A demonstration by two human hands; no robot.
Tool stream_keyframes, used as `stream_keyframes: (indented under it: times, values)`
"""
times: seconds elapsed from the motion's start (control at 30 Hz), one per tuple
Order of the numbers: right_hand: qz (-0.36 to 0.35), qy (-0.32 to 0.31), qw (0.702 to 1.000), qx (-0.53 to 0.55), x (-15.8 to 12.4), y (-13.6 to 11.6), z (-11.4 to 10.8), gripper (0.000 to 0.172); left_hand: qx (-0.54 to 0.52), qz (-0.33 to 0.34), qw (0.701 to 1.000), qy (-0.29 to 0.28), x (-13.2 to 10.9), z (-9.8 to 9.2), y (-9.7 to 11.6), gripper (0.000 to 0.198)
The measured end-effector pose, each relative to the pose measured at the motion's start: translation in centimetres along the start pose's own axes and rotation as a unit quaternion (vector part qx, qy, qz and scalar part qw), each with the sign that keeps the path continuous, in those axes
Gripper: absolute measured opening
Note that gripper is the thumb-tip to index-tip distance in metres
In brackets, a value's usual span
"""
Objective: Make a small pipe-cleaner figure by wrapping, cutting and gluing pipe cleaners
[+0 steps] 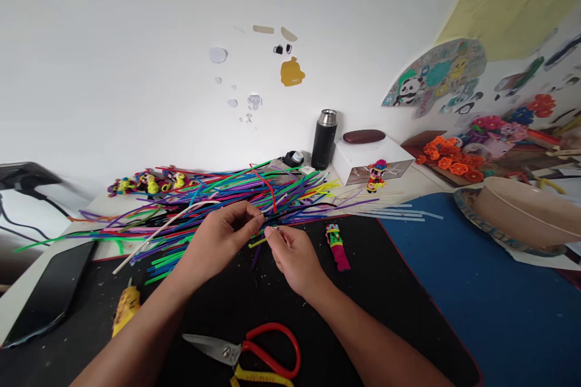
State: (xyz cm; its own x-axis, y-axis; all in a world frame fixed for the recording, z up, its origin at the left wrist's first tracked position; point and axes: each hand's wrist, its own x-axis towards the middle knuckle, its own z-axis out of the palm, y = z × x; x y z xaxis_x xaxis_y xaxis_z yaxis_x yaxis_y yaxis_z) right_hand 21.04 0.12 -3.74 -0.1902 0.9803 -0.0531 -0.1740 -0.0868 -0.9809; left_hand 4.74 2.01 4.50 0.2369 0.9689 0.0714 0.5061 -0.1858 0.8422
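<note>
My left hand (218,240) and my right hand (291,257) meet over a black mat (254,308), both pinching a short yellow-green pipe cleaner piece (259,240) between fingertips. Just behind them lies a wide heap of coloured pipe cleaners (218,205). A small figure made of pink and green pipe cleaners (338,246) lies right of my right hand.
Red-handled scissors (254,352) lie near the front edge. A yellow glue gun (126,308) and a dark phone (49,290) sit left. At the back stand a black flask (324,140), a white box (372,160) and small figures (149,182). A beige bowl (521,208) sits right.
</note>
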Motion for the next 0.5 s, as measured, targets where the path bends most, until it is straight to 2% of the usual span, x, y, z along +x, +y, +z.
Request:
stream_keyframes:
  times: [0.3,0.5]
  values:
    - [0.026,0.001,1.000,0.006,-0.15,-0.30,0.63,0.053,-0.031,-0.020,0.998,-0.052,0.03,0.18,-0.23,0.038]
    - [0.031,0.005,0.999,0.014,-0.01,0.09,0.71,0.051,-0.044,-0.037,0.997,-0.051,0.05,0.02,0.18,0.038]
